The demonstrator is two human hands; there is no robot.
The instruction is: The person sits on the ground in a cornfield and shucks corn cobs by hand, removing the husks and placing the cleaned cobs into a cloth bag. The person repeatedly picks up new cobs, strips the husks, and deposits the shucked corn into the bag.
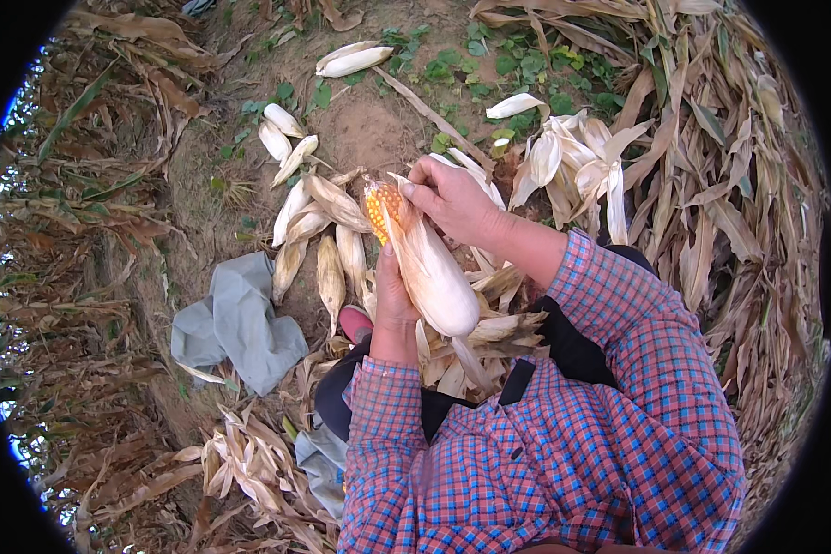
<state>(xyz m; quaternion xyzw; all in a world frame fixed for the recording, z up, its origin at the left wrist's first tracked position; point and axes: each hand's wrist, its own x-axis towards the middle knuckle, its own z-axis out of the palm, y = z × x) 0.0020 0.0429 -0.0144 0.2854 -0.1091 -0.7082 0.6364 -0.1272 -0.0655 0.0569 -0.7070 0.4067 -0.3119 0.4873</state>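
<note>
An ear of corn [435, 284] in a pale dry husk is held before my chest, tilted with its bare end up and to the left. Orange-yellow kernels [379, 205] show at that end, where the husk is parted. My left hand [395, 291] grips the ear from the lower left, its thumb against the kernels and its other fingers mostly hidden behind. With thumb and forefinger, my right hand [447, 197] pinches the tip of a husk leaf at the ear's upper end. Several unopened ears [331, 277] lie on the soil just left of my hands.
A grey-green cloth or sack [249, 325] lies crumpled at the left. Loose husks [571, 156] are heaped at the upper right, others [249, 460] at the lower left. Dry corn stalks [720, 173] border the right and left. A pink shoe [354, 323] shows below the ears.
</note>
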